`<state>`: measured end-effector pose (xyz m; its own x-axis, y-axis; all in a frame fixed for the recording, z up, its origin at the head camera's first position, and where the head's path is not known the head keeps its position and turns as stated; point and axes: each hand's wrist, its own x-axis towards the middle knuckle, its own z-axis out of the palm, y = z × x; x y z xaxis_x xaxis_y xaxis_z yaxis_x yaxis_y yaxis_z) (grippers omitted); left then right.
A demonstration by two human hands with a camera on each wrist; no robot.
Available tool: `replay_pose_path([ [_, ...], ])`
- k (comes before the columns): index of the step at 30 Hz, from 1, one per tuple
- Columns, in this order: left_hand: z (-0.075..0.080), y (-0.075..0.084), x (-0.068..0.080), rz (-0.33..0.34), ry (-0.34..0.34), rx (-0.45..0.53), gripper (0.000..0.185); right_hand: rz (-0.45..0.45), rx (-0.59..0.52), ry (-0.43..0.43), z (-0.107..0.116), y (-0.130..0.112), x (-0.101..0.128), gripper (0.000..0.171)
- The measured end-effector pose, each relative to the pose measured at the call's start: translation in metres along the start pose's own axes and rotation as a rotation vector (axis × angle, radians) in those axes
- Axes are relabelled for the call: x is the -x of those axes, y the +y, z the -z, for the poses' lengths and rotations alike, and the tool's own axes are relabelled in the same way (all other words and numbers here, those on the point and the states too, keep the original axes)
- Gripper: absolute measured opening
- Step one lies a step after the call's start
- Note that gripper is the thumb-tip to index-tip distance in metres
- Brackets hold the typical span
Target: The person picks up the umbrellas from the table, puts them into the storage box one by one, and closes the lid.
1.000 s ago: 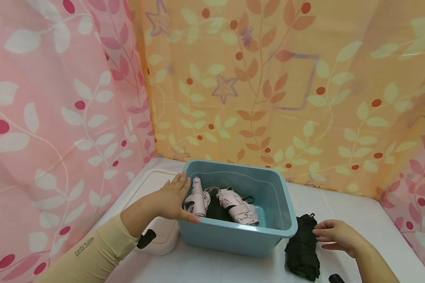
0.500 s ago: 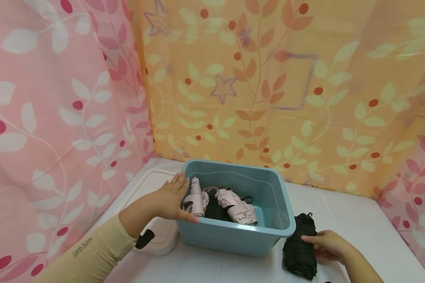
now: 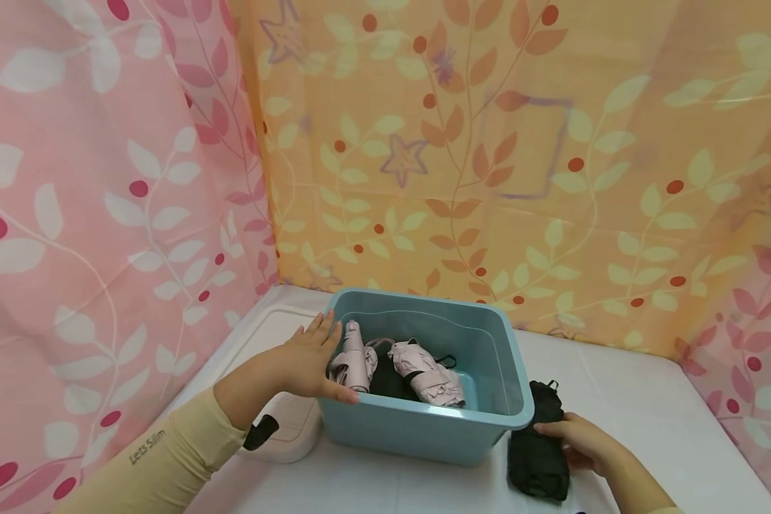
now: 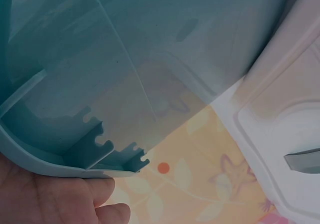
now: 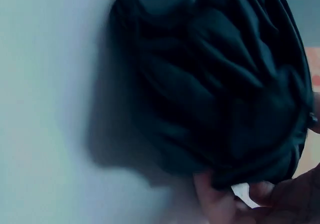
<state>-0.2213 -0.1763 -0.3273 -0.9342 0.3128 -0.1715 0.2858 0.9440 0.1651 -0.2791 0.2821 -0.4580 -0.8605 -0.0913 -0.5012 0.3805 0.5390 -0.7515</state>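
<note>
My left hand point(image 3: 305, 364) rests on the left rim of a blue plastic bin point(image 3: 417, 432), fingers extended and thumb along the front rim. In the left wrist view, part of that hand point(image 4: 55, 199) touches the rim. Inside the bin lie two pale pink folded umbrellas, one upper left point(image 3: 356, 360) and one nearer the middle point(image 3: 427, 375), with a black item point(image 3: 388, 378) between them. Right of the bin, my right hand point(image 3: 587, 444) grips a black folded umbrella point(image 3: 540, 464), thumb on top. Its dark folds point(image 5: 210, 84) fill the right wrist view; some fingers are hidden beneath.
A white, flat-topped plastic piece with rounded corners point(image 3: 298, 421) lies left of the bin, partly hidden by my left arm. Below everything is a white-covered table point(image 3: 623, 385). Patterned cloth hangs behind point(image 3: 462, 143) and at the left point(image 3: 103, 285).
My right hand has moved from beside the black umbrella to a grip on it, thumb on top. The umbrella has shifted slightly left, closer to the bin. The left hand stays on the rim.
</note>
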Motion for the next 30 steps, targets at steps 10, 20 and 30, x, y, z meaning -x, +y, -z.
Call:
replay_pose_path([
  [10,-0.003,-0.002,-0.002,-0.002,0.004,-0.001,0.128,0.027,0.014,0.043,0.005,0.007,0.004,0.057],
  [20,-0.003,-0.002,-0.001,0.001,0.003,0.008,0.128,0.118,0.049,0.077,0.037,0.009,0.019,0.067],
  [30,-0.002,-0.001,-0.002,0.007,-0.003,0.007,0.129,0.334,0.066,0.149,0.069,-0.059,0.047,0.078],
])
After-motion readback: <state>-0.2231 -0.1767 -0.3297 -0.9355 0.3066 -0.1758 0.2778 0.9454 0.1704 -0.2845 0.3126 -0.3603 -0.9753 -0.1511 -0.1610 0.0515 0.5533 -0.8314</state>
